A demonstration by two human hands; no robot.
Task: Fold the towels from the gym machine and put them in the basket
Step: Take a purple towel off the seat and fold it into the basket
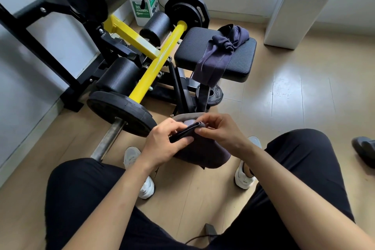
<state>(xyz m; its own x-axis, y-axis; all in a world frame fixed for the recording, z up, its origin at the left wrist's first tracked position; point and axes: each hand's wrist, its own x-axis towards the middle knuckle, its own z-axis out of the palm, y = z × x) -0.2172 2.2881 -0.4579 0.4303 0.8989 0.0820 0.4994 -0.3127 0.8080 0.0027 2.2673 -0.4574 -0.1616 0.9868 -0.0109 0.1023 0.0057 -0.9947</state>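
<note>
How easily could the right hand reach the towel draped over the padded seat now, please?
Probably not right away: the right hand pinches the folded towel with the left hand. Otherwise nothing blocks the way to the draped towel.

Bright even daylight, white glare patches on the glossy beige wood-plank floor [288,85], soft shadows, sharp focus, wide-angle bending at frame edges

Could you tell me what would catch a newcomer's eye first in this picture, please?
Probably the bright yellow bar of the gym machine, running diagonally at upper left. Next, at centre, the left hand and right hand pinching a folded dark towel by the basket, with a second towel draped over the black seat pad behind.
</note>
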